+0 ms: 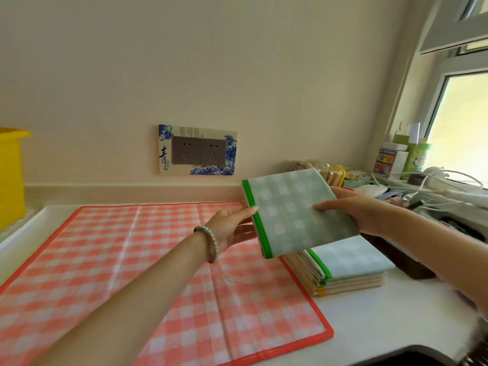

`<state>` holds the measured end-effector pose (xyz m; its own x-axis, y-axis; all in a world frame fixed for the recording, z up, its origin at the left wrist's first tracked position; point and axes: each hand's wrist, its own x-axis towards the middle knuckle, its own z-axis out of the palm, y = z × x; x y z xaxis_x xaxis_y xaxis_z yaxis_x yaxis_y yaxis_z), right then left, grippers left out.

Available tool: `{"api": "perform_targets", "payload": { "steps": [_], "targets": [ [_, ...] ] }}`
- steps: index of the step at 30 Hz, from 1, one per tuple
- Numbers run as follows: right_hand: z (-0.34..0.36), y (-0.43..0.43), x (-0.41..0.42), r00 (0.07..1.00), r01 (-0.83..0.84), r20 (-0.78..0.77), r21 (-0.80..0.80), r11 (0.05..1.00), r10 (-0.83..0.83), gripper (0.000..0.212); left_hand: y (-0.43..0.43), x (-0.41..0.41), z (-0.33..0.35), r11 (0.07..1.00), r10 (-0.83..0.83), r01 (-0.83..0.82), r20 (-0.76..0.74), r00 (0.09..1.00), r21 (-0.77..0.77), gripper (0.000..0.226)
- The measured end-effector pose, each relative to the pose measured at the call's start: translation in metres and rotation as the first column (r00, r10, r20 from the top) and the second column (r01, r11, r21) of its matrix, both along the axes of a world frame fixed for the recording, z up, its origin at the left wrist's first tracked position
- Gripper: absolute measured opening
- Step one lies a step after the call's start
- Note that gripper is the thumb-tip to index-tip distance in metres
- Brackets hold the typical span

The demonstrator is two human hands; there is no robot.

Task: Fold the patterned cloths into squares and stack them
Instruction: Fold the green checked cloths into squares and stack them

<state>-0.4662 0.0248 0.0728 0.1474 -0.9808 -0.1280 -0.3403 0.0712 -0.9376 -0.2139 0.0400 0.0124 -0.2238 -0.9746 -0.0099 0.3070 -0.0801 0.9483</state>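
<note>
A folded green checked cloth (295, 212) with a bright green border is held in the air, tilted, above the stack. My left hand (232, 228) holds its bordered left edge, thumb on top and fingers underneath. My right hand (353, 210) grips its right side, thumb lying across the top face. Below it, a stack of folded cloths (346, 270) sits on the white counter, a pale green checked one on top. A large orange-pink checked cloth (148, 273) lies spread flat to the left, touching the stack's left side.
White counter (375, 326) under everything. A yellow bin (10, 175) stands at far left. A double wall socket (198, 150) is behind. Cables, boxes and bottles (401, 165) crowd the back right by the window. A dark sink edge (412, 355) shows at bottom right.
</note>
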Motion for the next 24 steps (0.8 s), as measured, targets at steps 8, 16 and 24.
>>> {"api": "perform_targets", "payload": {
  "steps": [8, 16, 24],
  "targets": [
    [-0.017, -0.014, -0.078, 0.971, 0.218, -0.129, 0.126, 0.968, -0.202, 0.072, -0.013, -0.074, -0.015, 0.989, -0.045, 0.045, -0.003, 0.999, 0.142, 0.013],
    [-0.039, -0.026, -0.095, 0.935, 0.263, -0.294, 0.200, 0.944, -0.198, 0.063, -0.020, -0.099, -0.037, 0.974, 0.019, -0.035, 0.075, 0.997, 0.223, 0.018],
    [-0.059, -0.038, -0.102, 0.918, 0.256, -0.355, 0.192, 0.947, -0.176, 0.063, -0.024, -0.098, -0.052, 0.972, 0.049, -0.084, 0.164, 0.985, 0.219, 0.025]
  ]
}}
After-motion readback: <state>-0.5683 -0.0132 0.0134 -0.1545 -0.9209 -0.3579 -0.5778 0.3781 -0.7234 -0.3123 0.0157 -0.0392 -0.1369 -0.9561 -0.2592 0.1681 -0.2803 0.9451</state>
